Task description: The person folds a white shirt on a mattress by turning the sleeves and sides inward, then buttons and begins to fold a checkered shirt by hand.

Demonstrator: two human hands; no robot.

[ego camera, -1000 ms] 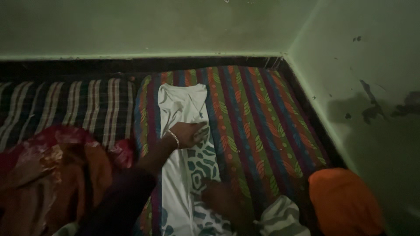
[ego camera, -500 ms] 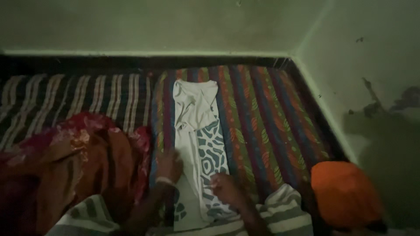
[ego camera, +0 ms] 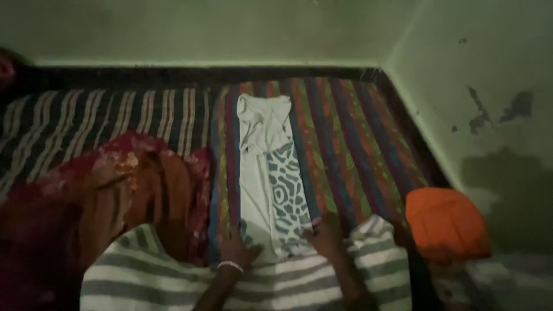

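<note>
A long, narrow folded white garment with a teal blotch pattern (ego camera: 271, 173) lies lengthwise on a bright striped mattress cover (ego camera: 345, 138). My left hand (ego camera: 237, 249), with a pale bangle on the wrist, grips the garment's near left corner. My right hand (ego camera: 326, 231) grips its near right corner. Both hands sit at the garment's near end, just above a grey-and-white striped cloth (ego camera: 173, 276) that lies across the bottom of the view.
A crumpled red and orange cloth (ego camera: 109, 196) is heaped to the left, over a dark plaid sheet (ego camera: 103, 121). An orange bundle (ego camera: 446, 222) sits at the right by the green wall (ego camera: 495, 92). The walls meet in a corner behind the bed.
My left hand drew back from the garment's middle to its near end, and my right hand joined it there. The view shifted, bringing the striped cloth up into the bottom.
</note>
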